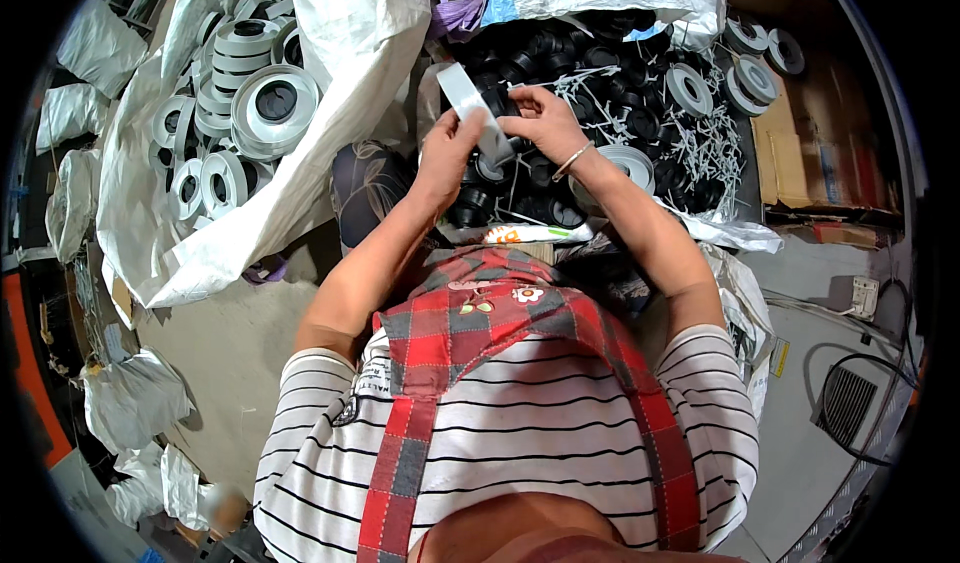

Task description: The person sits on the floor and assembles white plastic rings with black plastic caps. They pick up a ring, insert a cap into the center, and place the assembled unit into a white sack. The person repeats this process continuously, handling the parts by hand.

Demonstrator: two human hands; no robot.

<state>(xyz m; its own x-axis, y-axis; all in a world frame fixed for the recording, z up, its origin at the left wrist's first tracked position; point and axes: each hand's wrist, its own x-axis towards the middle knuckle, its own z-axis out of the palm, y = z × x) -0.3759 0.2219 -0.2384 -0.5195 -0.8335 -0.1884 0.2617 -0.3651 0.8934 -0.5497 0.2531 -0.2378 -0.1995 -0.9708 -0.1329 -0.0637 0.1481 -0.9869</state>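
Overhead, left hand [447, 148] and right hand [535, 118] — fingers of both pinching one grey strip [470, 103] — above black rings [560, 53].

A workshop floor: woven sacks [340, 113] heaped with white tape reels [275, 108], black plastic rings [560, 53], cardboard boxes [820, 153]

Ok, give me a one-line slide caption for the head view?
Both hands, left hand and right hand, hold a grey-white strip of tape above a heap of black plastic rings.
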